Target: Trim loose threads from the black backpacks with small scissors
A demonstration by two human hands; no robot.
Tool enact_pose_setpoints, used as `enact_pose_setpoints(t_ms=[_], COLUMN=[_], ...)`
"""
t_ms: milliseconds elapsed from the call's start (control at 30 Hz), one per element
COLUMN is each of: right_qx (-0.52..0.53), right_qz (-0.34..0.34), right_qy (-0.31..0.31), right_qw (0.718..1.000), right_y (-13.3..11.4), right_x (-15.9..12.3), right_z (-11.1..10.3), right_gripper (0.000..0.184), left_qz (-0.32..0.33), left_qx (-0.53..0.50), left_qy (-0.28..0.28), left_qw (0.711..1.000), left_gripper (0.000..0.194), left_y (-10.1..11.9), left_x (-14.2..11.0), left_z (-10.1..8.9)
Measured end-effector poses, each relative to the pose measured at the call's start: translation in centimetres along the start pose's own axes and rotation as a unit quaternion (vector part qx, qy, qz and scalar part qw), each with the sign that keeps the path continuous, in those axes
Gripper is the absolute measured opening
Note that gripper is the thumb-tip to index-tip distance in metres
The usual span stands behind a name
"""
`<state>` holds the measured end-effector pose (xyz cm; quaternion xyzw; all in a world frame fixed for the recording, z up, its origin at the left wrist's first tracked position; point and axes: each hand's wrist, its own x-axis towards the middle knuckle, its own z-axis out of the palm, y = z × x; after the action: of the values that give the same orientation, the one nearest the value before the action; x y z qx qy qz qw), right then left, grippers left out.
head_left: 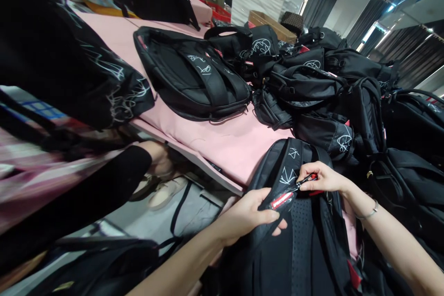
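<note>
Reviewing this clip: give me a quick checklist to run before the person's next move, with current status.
1. Left hand steadies the shoulder strap: ok, gripping it beside the red label.
2. Right hand holds the small black-and-red tool: ok, though its exact type is unclear.
3. Left fingers apart from the tool's tip: ok, a gap shows.
4. Red label uncovered by fingers: ok, its face shows.
5. Loose thread at the tip: cannot tell, too small.
6. Backpack fully supported underneath: cannot tell, its lower end runs out of frame.
</note>
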<state>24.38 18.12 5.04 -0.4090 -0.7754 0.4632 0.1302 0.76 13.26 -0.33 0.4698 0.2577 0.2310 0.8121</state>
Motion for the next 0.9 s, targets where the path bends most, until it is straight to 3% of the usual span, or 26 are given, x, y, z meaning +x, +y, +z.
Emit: enact_pose_setpoints(t_ms=[267, 500, 767, 900], right_qx=[0.023, -0.019, -0.032, -0.094], right_qz=[0.036, -0.010, -0.016, -0.042], right_qy=[0.006, -0.026, -0.032, -0.038], right_qw=[0.999, 0.999, 0.999, 0.994], right_y=[0.7, -0.7, -1.3, -2.0], right_x=[-0.6, 0.1, -0.1, 0.0], right_z=[-0.7, 0.3, 0.8, 1.1], right_gripper=[0.029, 0.028, 0.027, 0.026], left_qz=[0.009, 0.001, 0.019, 0.019], left_qx=[-0.026, -0.025, -0.013, -0.014], left_qy=[-0.008, 0.017, 0.030, 0.035], left_qw=[1.000, 1.000, 0.999, 0.999], left_gripper=[0.032, 0.032, 0.030, 0.029], left_y=[-0.4, -0.5, -0.4, -0.3], left_x=[0.1, 0.1, 0.2, 0.3], left_z=[-0.2, 0.5, 1.1, 1.5])
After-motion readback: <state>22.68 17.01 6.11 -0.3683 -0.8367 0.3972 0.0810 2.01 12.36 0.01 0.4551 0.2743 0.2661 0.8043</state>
